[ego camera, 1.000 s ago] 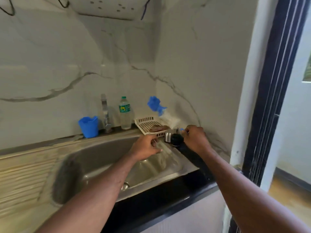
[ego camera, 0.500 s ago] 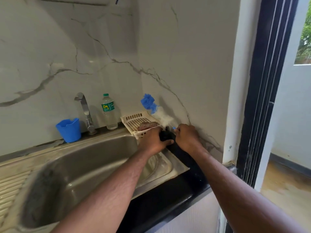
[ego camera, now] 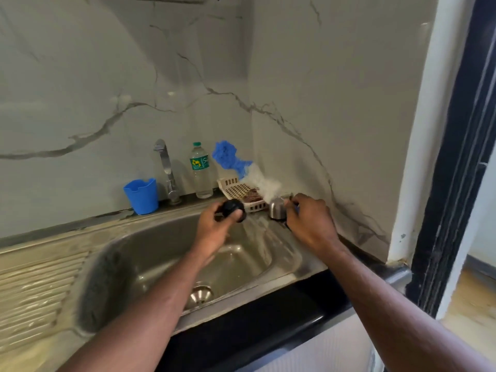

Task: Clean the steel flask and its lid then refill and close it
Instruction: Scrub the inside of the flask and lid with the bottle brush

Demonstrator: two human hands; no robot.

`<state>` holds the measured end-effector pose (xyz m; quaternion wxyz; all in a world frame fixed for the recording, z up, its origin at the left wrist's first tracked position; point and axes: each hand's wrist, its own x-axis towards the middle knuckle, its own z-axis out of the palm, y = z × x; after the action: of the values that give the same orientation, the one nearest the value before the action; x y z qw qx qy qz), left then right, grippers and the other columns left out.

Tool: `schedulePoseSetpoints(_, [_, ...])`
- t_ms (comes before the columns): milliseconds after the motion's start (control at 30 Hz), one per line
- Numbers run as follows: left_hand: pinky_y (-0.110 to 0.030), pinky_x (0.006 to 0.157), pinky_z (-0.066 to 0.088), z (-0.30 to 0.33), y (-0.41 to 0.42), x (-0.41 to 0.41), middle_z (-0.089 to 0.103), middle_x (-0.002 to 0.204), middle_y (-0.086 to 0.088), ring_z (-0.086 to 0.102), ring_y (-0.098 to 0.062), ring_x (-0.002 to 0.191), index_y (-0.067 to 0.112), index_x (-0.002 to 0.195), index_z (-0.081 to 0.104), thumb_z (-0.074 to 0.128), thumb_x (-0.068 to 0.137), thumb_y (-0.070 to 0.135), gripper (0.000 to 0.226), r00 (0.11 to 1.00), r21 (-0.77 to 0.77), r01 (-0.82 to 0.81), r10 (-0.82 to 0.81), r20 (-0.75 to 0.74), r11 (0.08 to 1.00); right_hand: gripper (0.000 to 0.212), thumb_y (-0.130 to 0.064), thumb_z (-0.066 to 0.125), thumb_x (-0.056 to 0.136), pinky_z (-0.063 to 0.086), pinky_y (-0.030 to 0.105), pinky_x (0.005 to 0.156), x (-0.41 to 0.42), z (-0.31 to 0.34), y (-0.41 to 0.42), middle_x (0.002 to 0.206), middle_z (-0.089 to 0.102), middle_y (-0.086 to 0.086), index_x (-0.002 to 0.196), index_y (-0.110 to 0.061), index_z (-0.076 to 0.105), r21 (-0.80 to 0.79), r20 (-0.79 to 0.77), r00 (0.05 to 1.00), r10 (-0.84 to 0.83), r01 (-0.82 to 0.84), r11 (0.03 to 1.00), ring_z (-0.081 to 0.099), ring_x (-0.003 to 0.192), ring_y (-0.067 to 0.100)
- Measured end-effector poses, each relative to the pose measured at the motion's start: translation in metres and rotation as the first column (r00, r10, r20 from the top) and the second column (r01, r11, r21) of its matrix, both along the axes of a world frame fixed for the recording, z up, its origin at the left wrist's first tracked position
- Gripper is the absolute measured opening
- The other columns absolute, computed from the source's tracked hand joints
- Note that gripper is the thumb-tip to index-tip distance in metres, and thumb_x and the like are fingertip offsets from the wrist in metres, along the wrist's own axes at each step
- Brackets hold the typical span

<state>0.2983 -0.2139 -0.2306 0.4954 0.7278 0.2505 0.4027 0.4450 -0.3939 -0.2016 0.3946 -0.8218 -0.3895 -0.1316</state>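
Note:
My left hand (ego camera: 214,228) holds the black round lid (ego camera: 233,209) above the back rim of the steel sink (ego camera: 161,264). My right hand (ego camera: 310,222) grips the steel flask (ego camera: 276,208) at the sink's back right corner; only its shiny neck shows, and the body is hidden behind my fingers and wrist. Lid and flask are apart, roughly a hand's width between them.
A tap (ego camera: 165,167), a blue cup (ego camera: 141,196) and a clear water bottle (ego camera: 201,170) stand along the back wall. A white slotted basket (ego camera: 239,189) holds a brown scrubber, with a blue and white bottle brush (ego camera: 236,163) leaning over it. A dark door frame (ego camera: 456,157) is on the right.
My left hand closed on the lid beside the right hand, then drew left with the lid in it, off the flask. The right hand stayed on the flask.

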Motion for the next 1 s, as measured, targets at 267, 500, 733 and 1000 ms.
schedulePoseSetpoints(267, [-0.040, 0.082, 0.055, 0.013, 0.082, -0.129, 0.069, 0.121, -0.018, 0.069, -0.023, 0.090, 0.009, 0.113, 0.065, 0.071, 0.091, 0.006, 0.023, 0.949, -0.393, -0.081, 0.191, 0.249, 0.916, 0.040, -0.044, 0.048, 0.104, 0.047, 0.036, 0.070, -0.044, -0.017, 0.070, 0.086, 0.071, 0.008, 0.088, -0.014, 0.069, -0.173, 0.152, 0.942, 0.299, -0.273, 0.946, 0.065, 0.083, 0.029])
schedulePoseSetpoints(500, [-0.052, 0.090, 0.059, 0.010, 0.115, -0.172, 0.073, 0.115, -0.012, 0.073, -0.026, 0.105, 0.007, 0.118, 0.067, 0.074, 0.090, 0.015, 0.030, 0.930, -0.365, -0.104, 0.220, 0.293, 0.925, 0.042, -0.036, 0.039, 0.108, 0.039, 0.038, 0.073, -0.072, -0.020, 0.139, 0.088, 0.069, 0.013, 0.088, -0.008, 0.064, -0.319, 0.128, 0.854, 0.504, -0.446, 0.836, 0.063, 0.087, 0.031])
schedulePoseSetpoints(733, [-0.038, 0.092, 0.059, -0.001, 0.129, -0.187, 0.072, 0.116, -0.014, 0.073, -0.026, 0.105, 0.002, 0.122, 0.065, 0.075, 0.089, 0.011, 0.035, 0.871, -0.397, -0.202, 0.350, 0.346, 0.895, 0.043, -0.042, 0.039, 0.106, 0.045, 0.042, 0.066, -0.062, -0.033, 0.163, 0.068, 0.057, 0.005, 0.075, -0.014, 0.051, -0.337, 0.108, 0.837, 0.536, -0.477, 0.812, 0.054, 0.066, 0.024])
schedulePoseSetpoints(1000, [-0.030, 0.084, 0.061, 0.000, 0.134, -0.188, 0.074, 0.105, -0.008, 0.075, -0.018, 0.089, 0.001, 0.124, 0.062, 0.075, 0.087, 0.004, 0.039, 0.814, -0.475, -0.234, 0.438, 0.382, 0.848, 0.042, -0.040, 0.039, 0.107, 0.047, 0.043, 0.069, -0.057, -0.040, 0.168, 0.069, 0.057, 0.002, 0.074, -0.018, 0.051, -0.369, 0.053, 0.832, 0.552, -0.497, 0.785, 0.055, 0.068, 0.020])
